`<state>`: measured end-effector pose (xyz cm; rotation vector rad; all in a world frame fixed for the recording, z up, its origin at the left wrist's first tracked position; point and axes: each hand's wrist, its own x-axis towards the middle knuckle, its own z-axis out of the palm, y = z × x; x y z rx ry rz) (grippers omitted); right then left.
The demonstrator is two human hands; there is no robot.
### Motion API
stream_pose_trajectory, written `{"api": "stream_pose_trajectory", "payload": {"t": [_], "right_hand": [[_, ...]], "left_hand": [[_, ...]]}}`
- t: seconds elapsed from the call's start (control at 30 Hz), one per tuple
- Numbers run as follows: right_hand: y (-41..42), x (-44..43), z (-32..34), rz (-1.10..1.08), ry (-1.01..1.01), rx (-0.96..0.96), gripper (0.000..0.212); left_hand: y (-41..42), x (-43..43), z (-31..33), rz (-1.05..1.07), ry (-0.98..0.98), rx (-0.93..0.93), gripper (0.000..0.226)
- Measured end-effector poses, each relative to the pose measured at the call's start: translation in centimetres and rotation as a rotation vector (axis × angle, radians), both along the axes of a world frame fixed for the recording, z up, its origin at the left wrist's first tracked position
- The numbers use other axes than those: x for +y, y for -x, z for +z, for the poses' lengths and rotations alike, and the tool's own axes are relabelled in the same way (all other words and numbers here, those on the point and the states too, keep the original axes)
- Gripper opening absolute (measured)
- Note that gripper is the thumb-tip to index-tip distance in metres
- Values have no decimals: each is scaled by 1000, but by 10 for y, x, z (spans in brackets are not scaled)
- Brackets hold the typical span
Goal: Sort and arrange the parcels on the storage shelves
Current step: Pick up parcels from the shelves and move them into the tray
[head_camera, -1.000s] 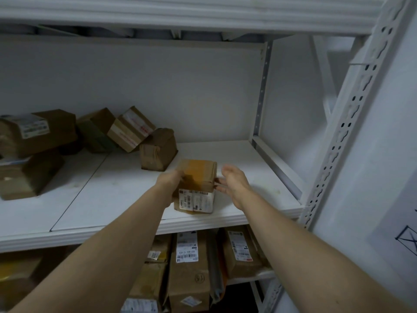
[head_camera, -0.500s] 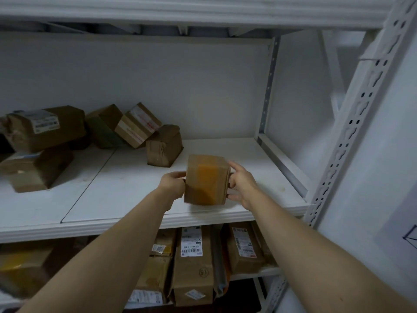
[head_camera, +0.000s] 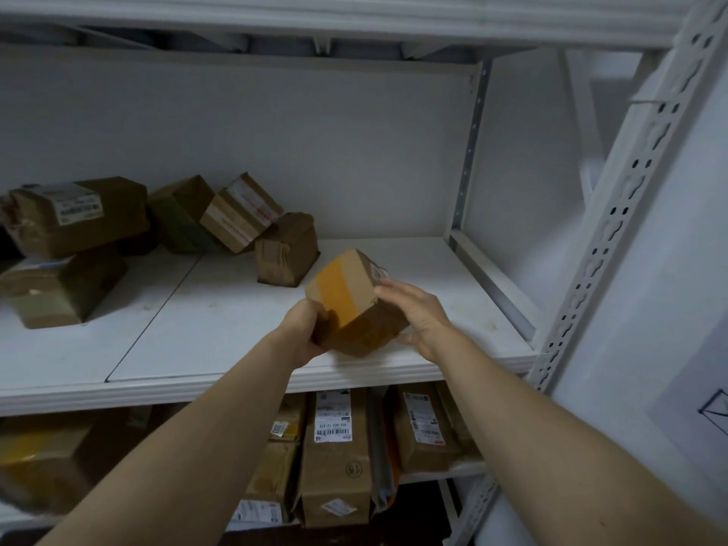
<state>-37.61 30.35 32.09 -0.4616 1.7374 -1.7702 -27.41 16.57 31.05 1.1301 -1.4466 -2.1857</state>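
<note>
A small cardboard box (head_camera: pixel 346 305) is being held tilted, one corner down, just above the front of the white shelf (head_camera: pixel 220 329). Its lower left corner is being gripped by the left hand (head_camera: pixel 303 333), fingers curled round it. The right hand (head_camera: pixel 417 317) is being pressed against its right side, fingers nearly straight. Other parcels (head_camera: pixel 285 250) are being kept further back, well apart.
</note>
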Motion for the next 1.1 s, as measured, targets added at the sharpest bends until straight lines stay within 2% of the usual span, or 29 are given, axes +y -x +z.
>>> {"api": "stream_pose_trajectory", "payload": {"t": [0.1, 0.17, 0.2, 0.33, 0.4, 0.47, 0.57, 0.67, 0.83, 0.87, 0.97, 1.03, 1.1], "right_hand": [[3, -1, -5, 37, 4, 50, 42], [2, -4, -10, 24, 7, 107, 50], [0, -6, -13, 8, 3, 136, 55], [-7, -11, -20, -41, 1, 177, 71], [-8, -11, -20, -38, 10, 171, 71], [-5, -11, -20, -70, 19, 106, 62], [-5, -2, -20, -134, 7, -8, 43], [-13, 16, -21, -98, 45, -189, 31], [-18, 52, -30, -58, 120, -285, 52], [-19, 59, -33, -70, 128, -289, 52], [-26, 83, -41, -136, 89, -288, 33], [-30, 97, -45, -161, 57, -272, 33], [-35, 112, -46, -176, 43, -275, 38]], "left_hand": [[0, -5, -2, 32, 154, -109, 21], [-3, -3, 4, -6, 162, -118, 23], [-5, -2, 7, -51, 133, -98, 30], [-8, -2, 5, -220, 149, -62, 86], [-13, -4, 1, -240, 181, -47, 100], [-16, -7, -2, -246, 195, -36, 107], [-15, -7, -4, -295, 179, -11, 86], [-10, -1, -4, -399, 148, -10, 70], [-2, 21, -13, -519, 51, 8, 59], [-1, 27, -16, -527, 26, 13, 56], [-5, 52, -23, -550, -23, -5, 52], [-9, 69, -29, -566, -12, -9, 60], [-15, 86, -30, -568, 0, -15, 59]]}}
